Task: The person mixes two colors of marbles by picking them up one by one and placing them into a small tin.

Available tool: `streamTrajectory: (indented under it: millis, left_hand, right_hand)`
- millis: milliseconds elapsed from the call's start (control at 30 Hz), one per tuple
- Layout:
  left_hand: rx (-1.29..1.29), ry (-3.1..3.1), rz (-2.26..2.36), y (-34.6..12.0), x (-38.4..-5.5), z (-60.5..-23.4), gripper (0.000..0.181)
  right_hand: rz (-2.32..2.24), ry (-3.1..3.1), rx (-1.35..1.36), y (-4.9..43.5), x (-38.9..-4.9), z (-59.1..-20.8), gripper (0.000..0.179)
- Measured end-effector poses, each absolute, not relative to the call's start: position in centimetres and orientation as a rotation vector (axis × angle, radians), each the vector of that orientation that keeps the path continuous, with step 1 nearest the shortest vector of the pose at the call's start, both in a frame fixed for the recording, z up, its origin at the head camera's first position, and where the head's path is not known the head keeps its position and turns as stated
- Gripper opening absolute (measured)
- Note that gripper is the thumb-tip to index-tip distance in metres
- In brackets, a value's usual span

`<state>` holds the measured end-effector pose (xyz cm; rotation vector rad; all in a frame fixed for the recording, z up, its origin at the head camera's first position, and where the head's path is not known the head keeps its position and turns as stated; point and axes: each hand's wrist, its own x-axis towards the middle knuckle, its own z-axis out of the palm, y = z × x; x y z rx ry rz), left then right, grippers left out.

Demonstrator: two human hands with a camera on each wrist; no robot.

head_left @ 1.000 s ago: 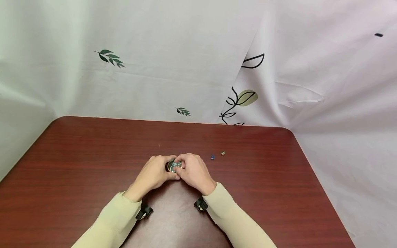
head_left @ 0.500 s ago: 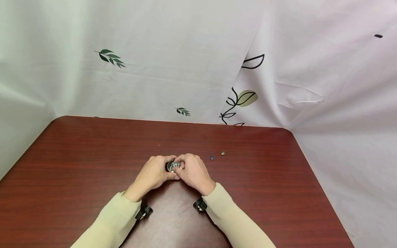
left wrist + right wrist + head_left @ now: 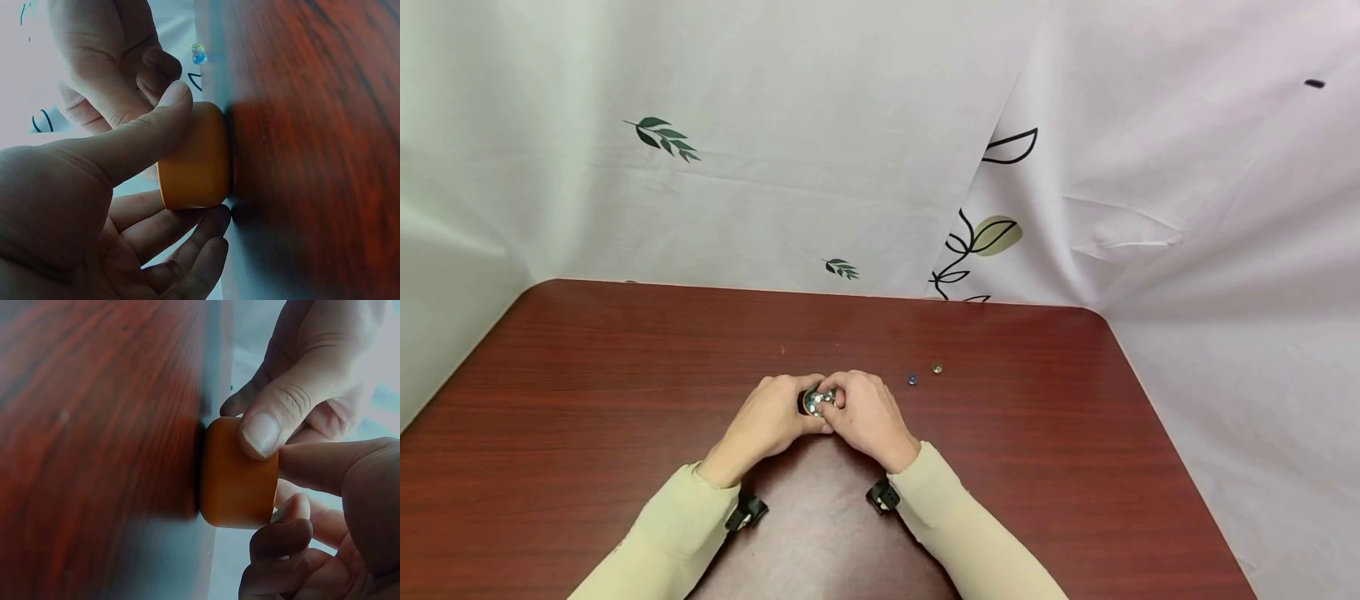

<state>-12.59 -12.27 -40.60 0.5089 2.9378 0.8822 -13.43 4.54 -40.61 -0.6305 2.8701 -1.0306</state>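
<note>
A small orange cup with a rounded base stands upright on the table. My left hand grips it from the left, thumb on the near side and fingers round the far side. Shiny clear glass pieces, which look like marbles, show inside. From the right, my right hand reaches over the rim with its thumb and forefinger down in the opening; its other fingers curl beside the cup's wall. Whether its fingertips pinch a marble is hidden. A blue marble and a yellowish one lie beyond the right hand.
The reddish-brown wooden table has rounded far corners. White cloth printed with leaves hangs behind and along its sides. A black wrist camera sits on the left sleeve, and another camera on the right.
Both hands stay almost still at the cup. The shiny pieces inside look shifted, with more bright spots showing now. The two loose marbles have not moved on the table.
</note>
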Motion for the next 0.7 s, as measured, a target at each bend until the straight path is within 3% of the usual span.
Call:
streamTrajectory:
  millis: [167, 433, 700]
  left_hand:
    - [0.508, 2.925, 0.889, -12.3, -12.5, -40.5, 0.04]
    - [0.501, 2.927, 0.888, -12.3, -12.5, -40.4, 0.054]
    - [0.482, 2.912, 0.905, -12.2, -12.5, -40.5, 0.049]
  right_hand:
    - [-1.049, 2.857, -0.636, 4.7, -13.4, -40.5, 0.012]
    - [-1.149, 2.84, -0.628, 5.4, -13.3, -39.9, 0.018]
    - [-1.175, 2.869, -0.584, 6.7, -13.7, -39.3, 0.018]
